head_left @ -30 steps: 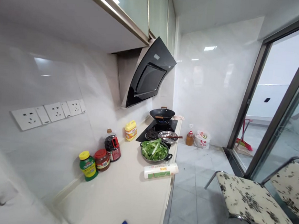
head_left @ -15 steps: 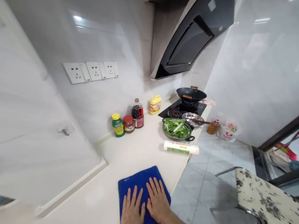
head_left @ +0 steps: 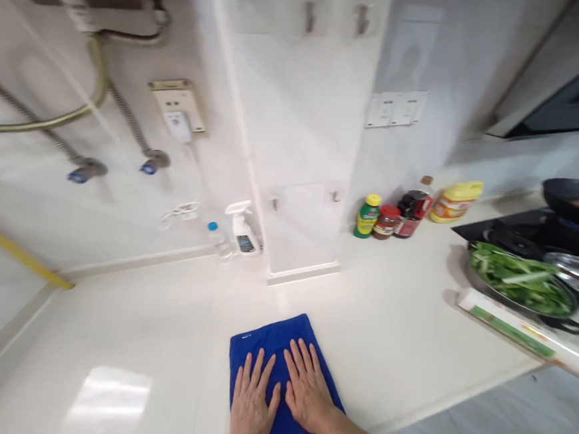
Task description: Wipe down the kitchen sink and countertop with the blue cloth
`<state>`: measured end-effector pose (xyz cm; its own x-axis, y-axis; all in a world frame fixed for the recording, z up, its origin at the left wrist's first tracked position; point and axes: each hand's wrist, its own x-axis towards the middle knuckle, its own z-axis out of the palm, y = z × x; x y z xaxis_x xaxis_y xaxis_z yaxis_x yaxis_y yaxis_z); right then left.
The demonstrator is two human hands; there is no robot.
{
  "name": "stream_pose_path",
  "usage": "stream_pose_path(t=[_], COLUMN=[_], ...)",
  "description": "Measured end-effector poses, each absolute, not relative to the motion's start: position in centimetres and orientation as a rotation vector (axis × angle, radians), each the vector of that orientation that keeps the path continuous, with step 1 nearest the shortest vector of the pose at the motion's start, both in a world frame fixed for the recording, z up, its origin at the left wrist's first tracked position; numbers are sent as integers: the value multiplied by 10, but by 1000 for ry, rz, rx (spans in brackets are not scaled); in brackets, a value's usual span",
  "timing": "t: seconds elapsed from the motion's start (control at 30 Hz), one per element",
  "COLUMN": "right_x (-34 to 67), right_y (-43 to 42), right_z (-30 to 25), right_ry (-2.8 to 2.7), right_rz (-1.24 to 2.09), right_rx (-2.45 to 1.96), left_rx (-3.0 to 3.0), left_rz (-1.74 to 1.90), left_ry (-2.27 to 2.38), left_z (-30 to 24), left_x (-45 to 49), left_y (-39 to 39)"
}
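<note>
A blue cloth (head_left: pixel 280 333) lies spread flat on the white countertop (head_left: pixel 402 319), close to its front edge. My left hand (head_left: pixel 253 405) rests palm down on the cloth's left part, fingers stretched out. Beside it, my right hand (head_left: pixel 308 392) presses flat on the cloth's right part, its fingers extended too. Neither hand grips anything. The lower edge of the cloth is partly hidden by my hands and forearm.
Along the wall stand a green bottle (head_left: pixel 367 216), a red-lidded jar (head_left: pixel 386 222), a dark sauce bottle (head_left: pixel 413 210) and a yellow jug (head_left: pixel 455 202). A pan of leafy greens (head_left: pixel 520 278) and a roll (head_left: pixel 521 332) sit right. A spray bottle (head_left: pixel 243 228) stands behind.
My view has turned left, bringing the pipes, spray bottle and left counter into sight. Both hands have stayed flat on the cloth, which now lies farther left along the counter, away from the pan.
</note>
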<state>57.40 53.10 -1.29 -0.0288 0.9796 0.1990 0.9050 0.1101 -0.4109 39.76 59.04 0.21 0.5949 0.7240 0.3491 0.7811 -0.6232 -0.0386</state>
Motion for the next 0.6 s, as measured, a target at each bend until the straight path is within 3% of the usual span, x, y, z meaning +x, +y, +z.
stream_pose_path(t=[0.3, 0.47, 0.6], right_x=[504, 552, 613], right_y=[594, 556, 504], right_z=[5, -8, -37], right_ry=[-2117, -1881, -1705], right_rz=[304, 228, 44], right_rx=[-1479, -1528, -1684], left_rx=[-2508, -2319, -2147], left_rz=[-384, -237, -225], left_ry=[-1740, -2041, -2051], left_z=[17, 36, 36], left_x=[273, 219, 245], left_y=[653, 721, 733])
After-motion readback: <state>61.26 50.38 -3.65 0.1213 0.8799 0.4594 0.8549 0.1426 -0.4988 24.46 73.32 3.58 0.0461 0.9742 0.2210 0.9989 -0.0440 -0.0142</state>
